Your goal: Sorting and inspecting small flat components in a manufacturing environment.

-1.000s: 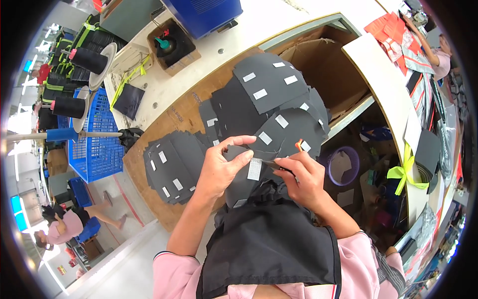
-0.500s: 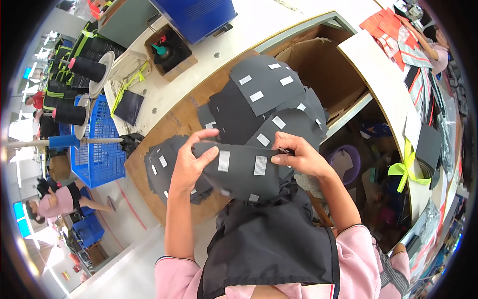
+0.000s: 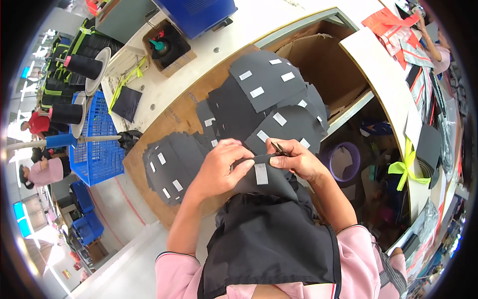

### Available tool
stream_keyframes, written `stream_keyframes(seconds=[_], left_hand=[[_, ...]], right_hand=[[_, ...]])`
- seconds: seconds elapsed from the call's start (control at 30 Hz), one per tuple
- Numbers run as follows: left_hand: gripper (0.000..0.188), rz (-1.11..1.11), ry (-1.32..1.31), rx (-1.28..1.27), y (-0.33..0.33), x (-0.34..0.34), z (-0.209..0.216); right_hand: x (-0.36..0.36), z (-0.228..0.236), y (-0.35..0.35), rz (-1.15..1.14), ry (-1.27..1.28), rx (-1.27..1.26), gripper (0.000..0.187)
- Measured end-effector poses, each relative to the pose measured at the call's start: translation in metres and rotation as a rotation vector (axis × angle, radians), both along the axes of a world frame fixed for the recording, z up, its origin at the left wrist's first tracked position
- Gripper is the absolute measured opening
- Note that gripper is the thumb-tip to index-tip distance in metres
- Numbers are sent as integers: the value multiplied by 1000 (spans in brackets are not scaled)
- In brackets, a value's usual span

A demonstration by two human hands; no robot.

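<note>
Between my hands is a dark grey fabric panel (image 3: 280,183) with a silvery-white rectangular patch on it, held just above my black apron. My left hand (image 3: 219,169) pinches its upper edge between thumb and fingers. Closed on the same edge, to the right of the patch, is my right hand (image 3: 300,163). The dark metal tips of thread snips (image 3: 280,148) stick out from that hand's fingers; the rest is hidden in the palm. Beyond my hands lies a heap of similar panels (image 3: 249,107) with white patches, and a smaller stack (image 3: 172,162) spreads to the left.
A brown board (image 3: 174,119) lies under the panels. An open cardboard box (image 3: 323,65) sits in a recess beyond. Thread cones (image 3: 84,66) and a blue basket (image 3: 94,149) stand left. A purple bin (image 3: 345,162) is low at right. Other people work nearby.
My left hand has slid right along the panel's edge, closer to my right hand. The panel is now bunched, with one patch showing clearly. The snips' tips show more plainly.
</note>
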State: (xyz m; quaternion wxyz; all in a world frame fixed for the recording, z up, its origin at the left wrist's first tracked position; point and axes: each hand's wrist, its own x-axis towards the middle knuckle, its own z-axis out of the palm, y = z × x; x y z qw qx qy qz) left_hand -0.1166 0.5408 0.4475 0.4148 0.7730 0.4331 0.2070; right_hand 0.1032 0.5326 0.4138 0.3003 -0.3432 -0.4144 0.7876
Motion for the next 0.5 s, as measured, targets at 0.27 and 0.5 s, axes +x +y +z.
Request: stream_keyframes(seconds=[0.27, 0.5], left_hand=[[22, 253, -237, -623, -10, 3, 0], [22, 276, -321, -809, -8, -5, -3]], right_hand=[[-16, 2, -30, -461, -596, 659, 25], [-9, -2, -35, -401, -696, 1105, 34]])
